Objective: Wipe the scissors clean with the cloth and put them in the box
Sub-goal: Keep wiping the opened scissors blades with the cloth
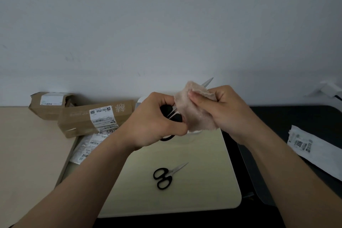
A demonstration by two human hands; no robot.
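A: What are the hands doing?

B: The left hand [155, 122] is closed around the black handles of a pair of scissors [171, 114], held above a pale mat [203, 187]. The right hand [220, 111] pinches a beige cloth [194, 111] wrapped around the blades; only the blade tip pokes out past it.

A: Anything else?

B: A second pair of black-handled scissors [164, 176] lies on the mat, well below the hands. A white box [192, 136] sits mostly hidden behind them.

Scissors [167, 175] on pale mat [203, 187]
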